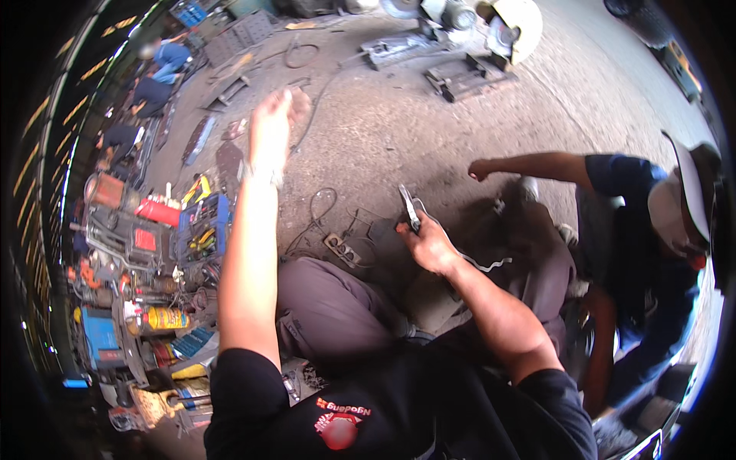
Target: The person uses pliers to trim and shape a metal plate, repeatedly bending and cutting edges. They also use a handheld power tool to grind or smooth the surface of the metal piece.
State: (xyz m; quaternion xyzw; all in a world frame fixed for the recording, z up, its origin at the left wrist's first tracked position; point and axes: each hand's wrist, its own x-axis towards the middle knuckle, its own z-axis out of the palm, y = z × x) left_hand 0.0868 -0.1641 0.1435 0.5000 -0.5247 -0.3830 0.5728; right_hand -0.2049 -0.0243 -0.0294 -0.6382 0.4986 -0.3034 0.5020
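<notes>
Out in front of the lap, a metal tool (407, 204), pliers-like in outline, is in the right hand (431, 247). The fingers are folded round its near part, and the rest sticks out past the thumb side, pointing away from the body and a little left. Such a hold presumably leaves the far end clear of the fingers; the palm hides the near part, so how deep it sits I cannot tell. A thin white strand (494, 265) shows beside the wrist; whether it joins the tool is unclear.

Left of that hand, on the floor (383, 130), a socket strip (342, 251) lies near the left knee (318, 291), probably put there so power is within reach. A dark cord (314, 207) loops beside it.

The left hand (274, 123) is stretched far forward, well apart from the tool. It is blurred, so I cannot tell whether its fingers are spread or pinching something.

Farther left, an open blue case (223, 217) of hand tools sits among other gear, likely for easy picking. To the right, a co-worker (644, 222) holds out a fist (480, 169), near but not touching the tool.
</notes>
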